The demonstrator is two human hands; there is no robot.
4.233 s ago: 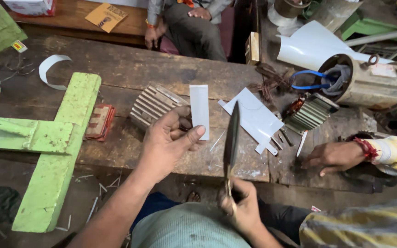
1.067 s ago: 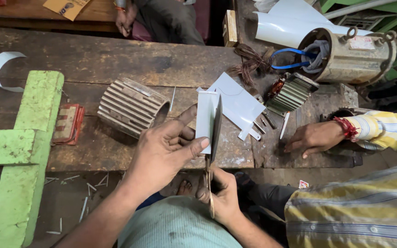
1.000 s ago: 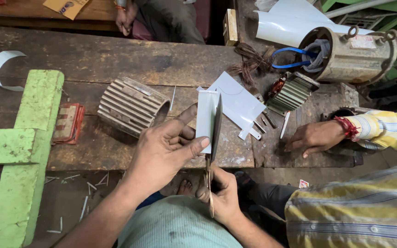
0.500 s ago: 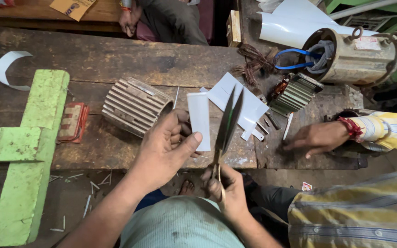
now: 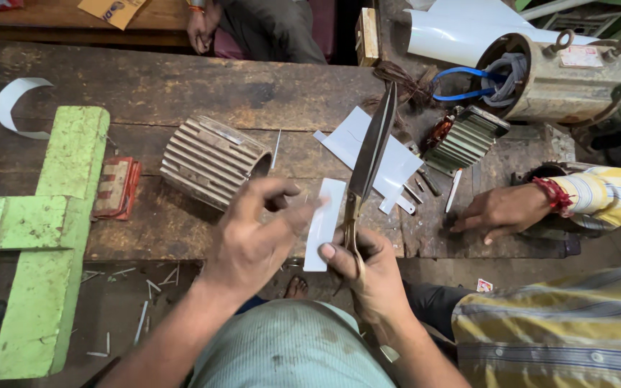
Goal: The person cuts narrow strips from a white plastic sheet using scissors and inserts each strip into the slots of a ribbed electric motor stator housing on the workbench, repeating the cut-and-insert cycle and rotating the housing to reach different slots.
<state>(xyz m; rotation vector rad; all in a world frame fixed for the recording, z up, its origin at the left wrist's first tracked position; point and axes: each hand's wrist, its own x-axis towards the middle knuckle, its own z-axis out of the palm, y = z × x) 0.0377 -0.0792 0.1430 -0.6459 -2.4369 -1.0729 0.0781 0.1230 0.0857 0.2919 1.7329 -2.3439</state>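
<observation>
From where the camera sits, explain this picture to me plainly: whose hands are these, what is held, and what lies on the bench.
The single view comes from a camera worn on a person's head, looking down at their own two bare hands; there is no machine arm. The left hand holds a narrow white paper strip by its edge. The right hand grips long dark metal scissors, blades pointing up and away, nearly closed. Both hover above a worn dark wooden bench. On it lie a ribbed grey metal cylinder, flat white paper sheets, a green painted wooden cross-shaped frame and a rusty round motor housing with blue and grey cables. The hand in a yellow striped sleeve, resting at the right, belongs to another person.
</observation>
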